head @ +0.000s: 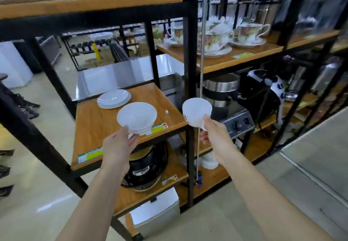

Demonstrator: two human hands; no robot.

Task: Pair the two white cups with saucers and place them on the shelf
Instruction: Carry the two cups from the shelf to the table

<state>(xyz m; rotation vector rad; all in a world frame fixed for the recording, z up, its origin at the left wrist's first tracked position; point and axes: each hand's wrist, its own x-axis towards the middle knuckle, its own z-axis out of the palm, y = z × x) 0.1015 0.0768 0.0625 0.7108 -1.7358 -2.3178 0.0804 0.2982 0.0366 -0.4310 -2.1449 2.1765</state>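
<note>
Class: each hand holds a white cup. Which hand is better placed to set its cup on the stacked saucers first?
Left, probably. The left hand holds its cup over the shelf, near the saucers; the right hand's cup hangs beyond the shelf's post.

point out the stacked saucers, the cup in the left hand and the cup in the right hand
stacked saucers (113, 97): head view, centre of the top saucer
cup in the left hand (136, 116): head view, inside of the bowl
cup in the right hand (196, 111): head view, outer wall
</note>
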